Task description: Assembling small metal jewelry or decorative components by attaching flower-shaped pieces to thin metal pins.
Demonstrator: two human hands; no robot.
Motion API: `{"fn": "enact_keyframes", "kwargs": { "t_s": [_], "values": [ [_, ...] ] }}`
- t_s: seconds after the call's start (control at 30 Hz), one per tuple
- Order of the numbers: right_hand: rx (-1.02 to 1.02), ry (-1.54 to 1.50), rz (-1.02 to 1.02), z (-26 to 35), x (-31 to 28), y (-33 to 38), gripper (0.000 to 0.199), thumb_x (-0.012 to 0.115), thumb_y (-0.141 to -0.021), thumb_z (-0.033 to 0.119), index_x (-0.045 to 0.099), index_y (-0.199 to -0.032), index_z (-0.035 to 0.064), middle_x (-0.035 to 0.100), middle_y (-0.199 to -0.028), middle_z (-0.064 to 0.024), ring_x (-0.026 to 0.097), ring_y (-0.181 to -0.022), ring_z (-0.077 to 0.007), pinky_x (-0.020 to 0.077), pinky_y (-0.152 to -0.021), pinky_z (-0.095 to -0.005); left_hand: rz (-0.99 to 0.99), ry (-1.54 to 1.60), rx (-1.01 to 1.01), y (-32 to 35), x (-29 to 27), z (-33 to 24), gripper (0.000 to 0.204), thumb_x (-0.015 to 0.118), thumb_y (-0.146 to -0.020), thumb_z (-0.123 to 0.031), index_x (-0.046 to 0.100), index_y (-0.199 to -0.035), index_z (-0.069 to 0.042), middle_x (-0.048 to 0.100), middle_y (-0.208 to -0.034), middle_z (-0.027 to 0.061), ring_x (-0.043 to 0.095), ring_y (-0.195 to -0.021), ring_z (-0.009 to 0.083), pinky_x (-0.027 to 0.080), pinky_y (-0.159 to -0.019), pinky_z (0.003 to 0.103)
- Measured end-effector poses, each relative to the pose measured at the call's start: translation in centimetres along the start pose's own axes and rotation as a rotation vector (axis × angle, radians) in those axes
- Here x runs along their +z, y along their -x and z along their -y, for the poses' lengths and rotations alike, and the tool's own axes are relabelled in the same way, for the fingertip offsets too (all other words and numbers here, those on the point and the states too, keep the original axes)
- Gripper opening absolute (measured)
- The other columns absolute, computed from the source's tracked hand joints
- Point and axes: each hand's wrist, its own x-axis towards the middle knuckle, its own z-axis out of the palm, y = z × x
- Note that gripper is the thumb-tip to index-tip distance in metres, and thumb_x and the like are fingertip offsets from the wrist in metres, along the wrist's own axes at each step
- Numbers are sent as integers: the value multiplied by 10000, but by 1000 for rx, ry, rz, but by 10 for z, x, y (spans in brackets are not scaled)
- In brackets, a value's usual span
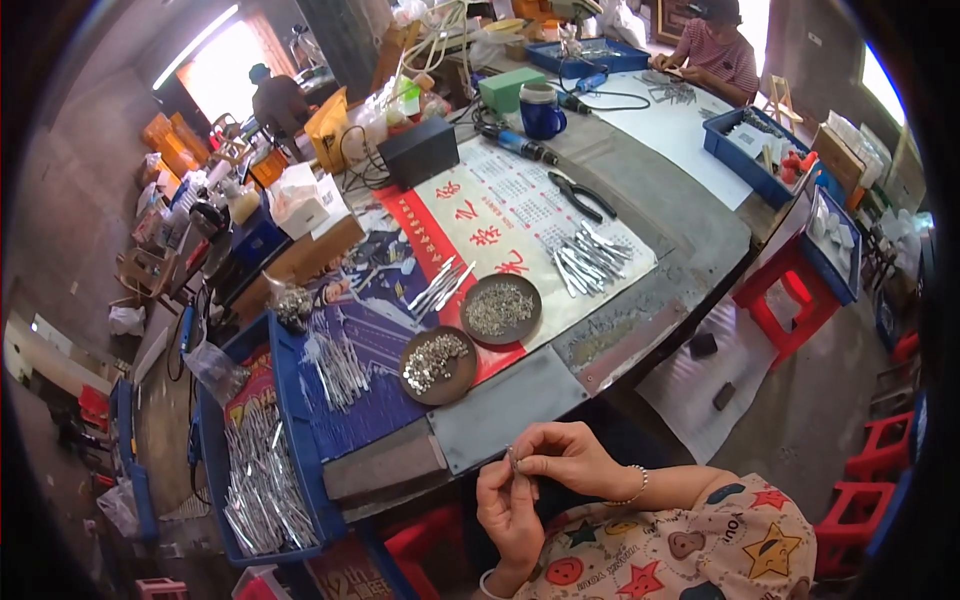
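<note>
Both hands meet in front of the table's near edge. My left hand (510, 515) is closed, fingertips pinching the lower part of a small thin metal piece (513, 456). From the right, my right hand (572, 460) has its thumb and finger closed on the same piece; its exact shape is too small to make out. Just beyond lies a grey metal plate (512, 408). Behind that stand a round dish of shiny small metal pieces (438, 392) and another dish of finer metal parts (512, 334). Slim silver strips (598, 258) lie on the printed sheet.
At the left, a blue bin (213, 470) holds many silver strips. Black-handled pliers (582, 197), a rotary tool (518, 143) and a blue mug (541, 112) stand farther back. A co-worker (715, 50) sits across the table. Red stools (868, 510) are at the right.
</note>
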Motion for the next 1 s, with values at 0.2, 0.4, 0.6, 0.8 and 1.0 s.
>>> {"fn": "enact_keyframes", "kwargs": {
  "t_s": [0.2, 0.4, 0.6, 0.8, 1.0],
  "values": [
    [-537, 754, -153, 3, 9, 0, 105, 663, -793, -12, 631, -893, -19, 641, -905, -134, 642, -777, -182, 516, -659, -248, 21, -272, 226, 0, 0, 1, 180, 481, -933, 17, 479, -1110, -10, 490, -1022, 64, 451, -716, 61, 394, -617, 190],
    [-624, 958, -171, 1, 10, 3, 73, 648, -803, 36, 615, -854, -6, 624, -850, -128, 628, -662, -229, 509, -578, -276, 30, -234, 174, 7, -4, 5, 210, 495, -924, 39, 508, -1133, 17, 476, -1055, 104, 501, -890, 123, 421, -790, 210],
    [-619, 1112, -107, 1, 9, 2, 75, 625, -811, 29, 577, -777, -17, 582, -750, -132, 585, -591, -252, 484, -516, -311, 48, -271, 223, 7, -4, 6, 193, 498, -916, 52, 524, -1102, 8, 498, -1021, 100, 502, -821, 125, 423, -720, 216],
    [-697, 1055, -120, -4, 7, -5, 99, 597, -802, 17, 542, -724, -8, 572, -725, -123, 567, -553, -218, 462, -485, -284, 39, -200, 178, 13, -6, 12, 187, 533, -892, 60, 542, -1070, 4, 517, -994, 100, 505, -823, 149, 424, -717, 222],
    [-779, 1210, 4, 0, 1, -12, 183, 558, -765, 59, 468, -615, 4, 500, -598, -114, 479, -443, -233, 382, -408, -293, 63, -205, 185, 12, -6, 7, 215, 539, -888, 51, 553, -1097, 3, 520, -993, 99, 505, -816, 153, 425, -705, 225]
  ]
}}
